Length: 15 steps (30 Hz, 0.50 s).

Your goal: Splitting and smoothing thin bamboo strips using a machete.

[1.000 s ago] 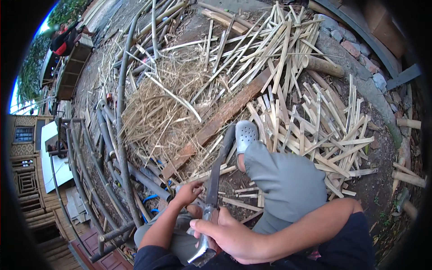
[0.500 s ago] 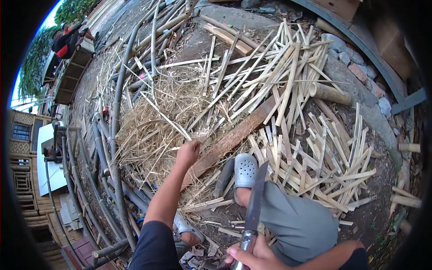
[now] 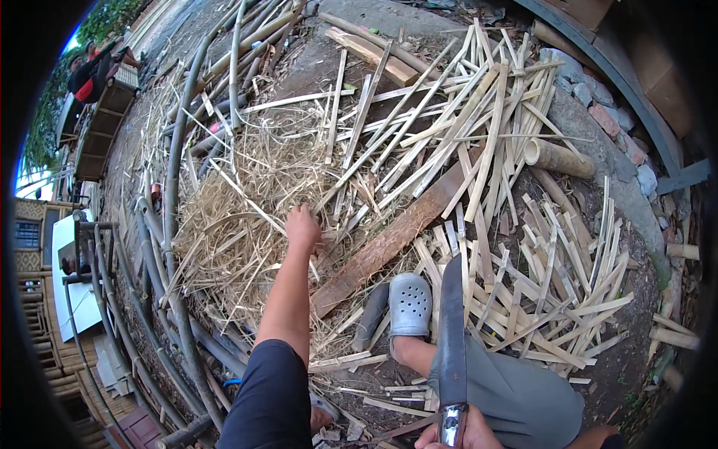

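Observation:
My right hand [image 3: 476, 432] is wrapped round the handle of a machete [image 3: 452, 329], at the lower edge of the picture. Its broad dark blade points up and away from me, over my grey trouser leg, and a shiny metal collar joins blade and handle. My left hand [image 3: 302, 227] is stretched forward, low over a heap of pale bamboo shavings [image 3: 239, 202]. Its fingers look curled downward, and whatever they hold is hidden. A thin bamboo strip [image 3: 258, 209] ends right beside that hand. Just right of it lies a rough brown plank [image 3: 389, 243], running diagonally.
Split bamboo strips lie piled at the far right [image 3: 456, 127] and near right [image 3: 553, 284]. A short bamboo piece [image 3: 559, 157] rests between them. Long bamboo poles [image 3: 176, 187] line the left side. My foot wears a grey clog [image 3: 409, 305]. People [image 3: 93, 78] sit far left.
My left hand has moved a little farther forward and down toward the shavings. The machete has shifted right and its blade stands more upright. The whole view has shifted slightly.

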Each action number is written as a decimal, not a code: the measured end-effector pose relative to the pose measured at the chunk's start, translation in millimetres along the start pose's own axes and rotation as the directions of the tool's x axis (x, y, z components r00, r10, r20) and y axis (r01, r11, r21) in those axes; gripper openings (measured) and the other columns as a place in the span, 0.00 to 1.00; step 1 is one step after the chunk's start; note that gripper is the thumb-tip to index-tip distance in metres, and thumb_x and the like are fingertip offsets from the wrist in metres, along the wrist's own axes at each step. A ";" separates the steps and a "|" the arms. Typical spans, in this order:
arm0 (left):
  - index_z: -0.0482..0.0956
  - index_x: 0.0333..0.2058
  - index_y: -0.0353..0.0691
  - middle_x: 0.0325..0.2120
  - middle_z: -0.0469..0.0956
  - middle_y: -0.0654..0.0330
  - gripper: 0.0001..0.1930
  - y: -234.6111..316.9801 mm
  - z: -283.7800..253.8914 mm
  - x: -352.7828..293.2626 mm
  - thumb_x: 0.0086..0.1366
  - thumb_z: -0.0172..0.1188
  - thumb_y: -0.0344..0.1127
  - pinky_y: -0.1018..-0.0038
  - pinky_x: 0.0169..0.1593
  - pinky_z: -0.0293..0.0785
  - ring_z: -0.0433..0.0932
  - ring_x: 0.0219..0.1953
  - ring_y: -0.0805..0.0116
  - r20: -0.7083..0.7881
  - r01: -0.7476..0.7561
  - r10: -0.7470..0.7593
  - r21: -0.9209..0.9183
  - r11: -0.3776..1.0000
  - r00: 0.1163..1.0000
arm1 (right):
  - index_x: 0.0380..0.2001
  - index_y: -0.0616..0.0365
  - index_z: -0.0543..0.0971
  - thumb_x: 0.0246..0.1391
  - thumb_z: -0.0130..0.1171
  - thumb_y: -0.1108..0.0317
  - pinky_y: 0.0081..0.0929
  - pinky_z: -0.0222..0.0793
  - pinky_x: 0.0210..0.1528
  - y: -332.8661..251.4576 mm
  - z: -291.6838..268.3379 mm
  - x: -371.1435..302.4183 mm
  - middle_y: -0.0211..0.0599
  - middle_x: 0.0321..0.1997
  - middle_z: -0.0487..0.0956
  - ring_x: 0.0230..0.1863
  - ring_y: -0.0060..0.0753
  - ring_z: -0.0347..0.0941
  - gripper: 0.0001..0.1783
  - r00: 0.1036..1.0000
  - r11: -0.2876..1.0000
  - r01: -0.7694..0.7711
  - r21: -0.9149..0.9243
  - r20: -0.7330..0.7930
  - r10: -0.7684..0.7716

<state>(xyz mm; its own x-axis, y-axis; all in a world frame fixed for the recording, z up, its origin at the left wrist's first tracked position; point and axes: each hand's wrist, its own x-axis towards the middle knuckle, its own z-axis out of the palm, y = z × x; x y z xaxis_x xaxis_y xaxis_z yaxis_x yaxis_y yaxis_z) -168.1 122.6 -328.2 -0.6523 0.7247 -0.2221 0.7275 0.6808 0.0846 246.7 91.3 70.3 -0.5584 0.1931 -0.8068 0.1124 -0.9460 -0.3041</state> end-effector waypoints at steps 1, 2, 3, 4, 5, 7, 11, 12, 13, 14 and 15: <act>0.75 0.52 0.41 0.52 0.71 0.49 0.23 -11.4 18.7 3.2 0.58 0.62 0.38 0.59 0.55 0.69 0.71 0.53 0.50 -0.094 -0.080 0.085 0.058 0.995 0.992 | 0.50 0.58 0.61 0.61 0.53 0.70 0.24 0.68 0.41 -0.6 0.3 0.0 0.33 0.40 0.70 0.38 0.23 0.70 0.17 1.000 1.000 0.002 0.003 -0.005 -0.002; 0.75 0.52 0.41 0.52 0.71 0.49 0.23 -11.0 14.4 2.7 0.58 0.62 0.38 0.59 0.55 0.69 0.71 0.53 0.50 -0.096 -0.083 0.089 0.059 0.995 0.991 | 0.50 0.58 0.61 0.61 0.53 0.70 0.24 0.68 0.41 0.4 -0.1 1.0 0.33 0.40 0.70 0.38 0.23 0.70 0.17 1.000 1.000 0.007 0.005 -0.003 -0.007; 0.76 0.51 0.42 0.52 0.71 0.48 0.22 -10.9 9.6 2.5 0.56 0.64 0.38 0.59 0.56 0.68 0.70 0.54 0.48 -0.048 -0.075 0.076 0.018 0.997 0.996 | 0.50 0.58 0.61 0.61 0.53 0.70 0.24 0.68 0.41 1.5 -0.5 1.9 0.33 0.40 0.70 0.38 0.23 0.70 0.17 1.000 1.000 0.013 0.007 -0.001 -0.013; 0.77 0.50 0.44 0.52 0.71 0.47 0.22 -9.6 5.2 2.6 0.55 0.66 0.38 0.59 0.57 0.67 0.69 0.55 0.47 0.001 -0.065 0.065 -0.023 0.998 0.998 | 0.50 0.58 0.61 0.61 0.53 0.70 0.24 0.68 0.41 2.7 -1.0 2.6 0.33 0.40 0.70 0.38 0.23 0.70 0.17 1.000 1.000 0.019 0.009 0.001 -0.019; 0.77 0.50 0.44 0.52 0.71 0.47 0.22 -10.7 3.2 1.9 0.55 0.66 0.38 0.59 0.57 0.67 0.69 0.55 0.47 -0.002 -0.066 0.066 -0.021 0.998 0.998 | 0.50 0.58 0.62 0.61 0.52 0.70 0.24 0.68 0.40 2.9 -0.6 1.9 0.33 0.39 0.70 0.37 0.23 0.70 0.17 1.000 1.000 0.022 0.010 0.004 -0.023; 0.78 0.48 0.48 0.51 0.71 0.48 0.21 -11.4 1.3 0.1 0.54 0.67 0.37 0.60 0.58 0.67 0.69 0.54 0.48 -0.034 -0.096 0.096 -0.024 0.995 0.995 | 0.50 0.58 0.62 0.61 0.52 0.70 0.24 0.68 0.40 3.6 0.2 0.9 0.34 0.39 0.70 0.37 0.23 0.70 0.17 1.000 1.000 0.028 0.013 0.010 -0.028; 0.80 0.42 0.44 0.44 0.73 0.52 0.18 -3.9 9.6 -4.6 0.51 0.68 0.37 0.61 0.52 0.71 0.72 0.50 0.51 -0.198 -0.166 0.155 -0.041 0.985 0.968 | 0.49 0.58 0.62 0.61 0.52 0.70 0.24 0.68 0.39 4.5 4.7 1.4 0.34 0.38 0.70 0.36 0.23 0.70 0.16 0.999 1.000 0.025 0.007 0.025 -0.025; 0.80 0.42 0.44 0.44 0.73 0.52 0.18 -2.2 8.6 -2.6 0.51 0.68 0.37 0.61 0.52 0.71 0.72 0.50 0.51 -0.195 -0.161 0.150 -0.041 0.986 0.969 | 0.49 0.58 0.62 0.61 0.52 0.70 0.24 0.68 0.39 5.4 5.4 1.7 0.34 0.38 0.71 0.36 0.23 0.70 0.16 0.999 1.000 0.020 0.005 0.027 -0.021; 0.79 0.41 0.44 0.45 0.73 0.52 0.17 -1.2 7.0 0.4 0.51 0.68 0.37 0.60 0.51 0.72 0.72 0.50 0.51 -0.160 -0.140 0.135 -0.021 0.990 0.978 | 0.49 0.58 0.62 0.61 0.52 0.70 0.24 0.68 0.38 6.4 6.1 2.0 0.34 0.38 0.71 0.36 0.23 0.70 0.16 0.999 1.000 0.015 0.004 0.028 -0.016; 0.79 0.40 0.43 0.45 0.73 0.52 0.17 0.2 5.6 3.7 0.50 0.68 0.37 0.60 0.51 0.72 0.71 0.50 0.52 -0.128 -0.119 0.118 0.000 0.993 0.985 | 0.49 0.58 0.62 0.61 0.52 0.70 0.24 0.68 0.38 6.9 6.8 2.6 0.34 0.38 0.71 0.35 0.24 0.70 0.16 0.999 1.000 0.012 0.000 0.031 -0.012; 0.78 0.39 0.42 0.44 0.73 0.53 0.17 1.8 7.6 5.3 0.50 0.68 0.38 0.60 0.50 0.72 0.71 0.51 0.53 -0.146 -0.121 0.128 0.057 0.991 0.981 | 0.49 0.58 0.62 0.61 0.52 0.70 0.24 0.68 0.38 7.4 7.6 3.1 0.34 0.38 0.71 0.35 0.24 0.70 0.16 0.999 1.000 0.009 -0.003 0.034 -0.009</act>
<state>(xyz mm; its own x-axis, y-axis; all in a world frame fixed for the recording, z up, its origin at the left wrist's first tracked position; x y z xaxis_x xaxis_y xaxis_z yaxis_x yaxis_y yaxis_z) -168.6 126.9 -336.6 -0.5781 0.8134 -0.0650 0.8118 0.5813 0.0549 239.6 82.9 69.4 -0.5867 0.1929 -0.7865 0.1096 -0.9434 -0.3131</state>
